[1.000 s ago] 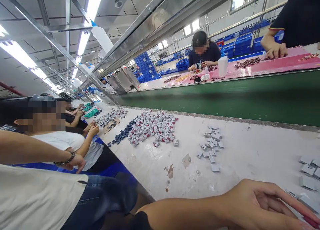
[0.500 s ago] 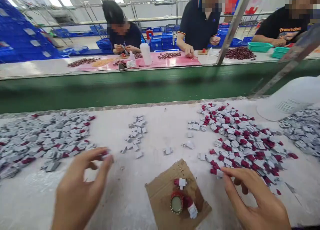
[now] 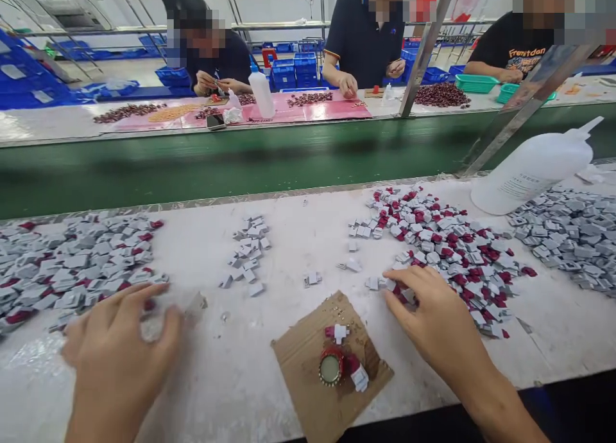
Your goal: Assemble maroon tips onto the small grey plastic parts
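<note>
At the left, my left hand (image 3: 128, 347) is beside a pile of small grey connector-like pieces (image 3: 81, 257), some with maroon parts. Its thumb and index finger are apart; a maroon speck shows between them, too blurred to identify. A blurred grey piece (image 3: 196, 304) is just right of the thumb. My right hand (image 3: 428, 321) reaches over the near left edge of a mixed grey-and-maroon pile (image 3: 447, 237). The thumb and index finger there are parted, with pieces visible between them. A single grey piece (image 3: 373, 282) lies beside the index fingertip.
Between my hands, a cardboard piece (image 3: 303, 366) holds a red-rimmed bottle cap (image 3: 330, 369) and two maroon-and-grey pieces. A small grey cluster (image 3: 248, 250) lies beyond. A white squeeze bottle (image 3: 529, 173) stands at the right by another grey pile (image 3: 572, 237). Several people sit across the green barrier (image 3: 216, 160).
My left hand has moved left, away from the blurred grey piece. The right hand has shifted left and farther forward, its fingertips now beside the single grey piece. The view has shifted slightly.
</note>
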The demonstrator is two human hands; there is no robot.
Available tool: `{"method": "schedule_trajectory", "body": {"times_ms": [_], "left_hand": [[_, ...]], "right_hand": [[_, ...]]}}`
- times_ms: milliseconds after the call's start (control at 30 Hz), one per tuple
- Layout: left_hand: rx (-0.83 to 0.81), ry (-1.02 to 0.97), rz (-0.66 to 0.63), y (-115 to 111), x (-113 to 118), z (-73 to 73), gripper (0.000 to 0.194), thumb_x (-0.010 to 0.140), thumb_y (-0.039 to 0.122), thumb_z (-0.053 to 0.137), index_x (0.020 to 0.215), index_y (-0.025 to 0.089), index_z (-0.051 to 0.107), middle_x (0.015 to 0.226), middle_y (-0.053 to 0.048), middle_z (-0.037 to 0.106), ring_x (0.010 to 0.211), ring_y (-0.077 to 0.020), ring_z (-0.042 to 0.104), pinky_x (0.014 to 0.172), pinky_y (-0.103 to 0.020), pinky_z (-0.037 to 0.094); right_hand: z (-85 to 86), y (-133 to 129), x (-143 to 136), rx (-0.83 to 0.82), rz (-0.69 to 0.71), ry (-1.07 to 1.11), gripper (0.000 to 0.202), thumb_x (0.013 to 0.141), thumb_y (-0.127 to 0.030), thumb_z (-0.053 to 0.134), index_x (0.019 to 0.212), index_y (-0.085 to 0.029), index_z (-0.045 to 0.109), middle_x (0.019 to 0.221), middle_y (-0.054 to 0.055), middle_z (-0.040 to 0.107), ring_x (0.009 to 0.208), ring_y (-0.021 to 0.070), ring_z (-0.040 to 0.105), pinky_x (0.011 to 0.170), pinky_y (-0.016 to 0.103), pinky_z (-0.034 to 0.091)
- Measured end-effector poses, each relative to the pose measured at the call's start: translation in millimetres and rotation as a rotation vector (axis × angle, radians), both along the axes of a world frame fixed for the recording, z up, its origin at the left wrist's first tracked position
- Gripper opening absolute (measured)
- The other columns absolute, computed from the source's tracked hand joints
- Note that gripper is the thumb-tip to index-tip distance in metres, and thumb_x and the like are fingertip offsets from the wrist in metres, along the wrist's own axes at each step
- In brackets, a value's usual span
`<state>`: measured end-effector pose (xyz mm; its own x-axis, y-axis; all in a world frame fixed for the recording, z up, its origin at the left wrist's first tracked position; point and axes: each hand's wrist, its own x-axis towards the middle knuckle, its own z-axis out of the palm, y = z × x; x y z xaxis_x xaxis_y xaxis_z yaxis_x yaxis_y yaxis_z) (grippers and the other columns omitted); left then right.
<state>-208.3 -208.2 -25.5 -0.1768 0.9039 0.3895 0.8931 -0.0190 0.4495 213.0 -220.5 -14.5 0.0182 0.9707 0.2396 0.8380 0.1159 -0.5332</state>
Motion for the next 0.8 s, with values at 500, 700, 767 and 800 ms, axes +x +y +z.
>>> {"method": "schedule_trajectory", "body": {"times_ms": [500,700,767,800], "left_hand": [[-0.846,-1.299,-0.636,-3,187,51.1,0.033,0.104,0.051,0.079,0.113,0.019,0.076,0.09,-0.003,0.073,0.077,-0.0154,0.069,0.073,-0.026,0.056],[-0.995,-1.438,-0.638,-7,184,38.6,0.045,0.088,0.051,0.095,0.109,0.016,0.076,0.086,-0.003,0.072,0.071,-0.013,0.065,0.07,-0.026,0.054],[-1.011,-1.45,-0.633,-9,184,36.3,0.048,0.084,0.051,0.098,0.106,0.015,0.075,0.086,-0.003,0.071,0.07,-0.0119,0.064,0.069,-0.025,0.052],[-0.999,-1.458,-0.629,-10,185,35.8,0.048,0.083,0.052,0.099,0.104,0.015,0.075,0.087,-0.003,0.071,0.07,-0.0119,0.064,0.069,-0.025,0.052]], "right_hand": [[14.2,-35,-38,0.021,0.285,0.797,0.016,0.108,-0.023,0.073,0.099,-0.033,0.081,0.12,0.007,0.073,0.109,0.0204,0.078,0.091,0.029,0.066],[9.7,-44,-25,-0.011,0.358,0.652,0.028,0.11,-0.018,0.067,0.094,-0.032,0.084,0.123,0.008,0.073,0.102,0.0195,0.082,0.079,0.022,0.067],[8.8,-45,-22,-0.024,0.388,0.631,0.029,0.11,-0.016,0.066,0.094,-0.032,0.084,0.121,0.007,0.073,0.097,0.0188,0.082,0.076,0.021,0.067],[8.5,-45,-21,-0.028,0.382,0.641,0.029,0.109,-0.016,0.066,0.095,-0.032,0.084,0.119,0.007,0.074,0.095,0.0187,0.082,0.075,0.021,0.068]]}}
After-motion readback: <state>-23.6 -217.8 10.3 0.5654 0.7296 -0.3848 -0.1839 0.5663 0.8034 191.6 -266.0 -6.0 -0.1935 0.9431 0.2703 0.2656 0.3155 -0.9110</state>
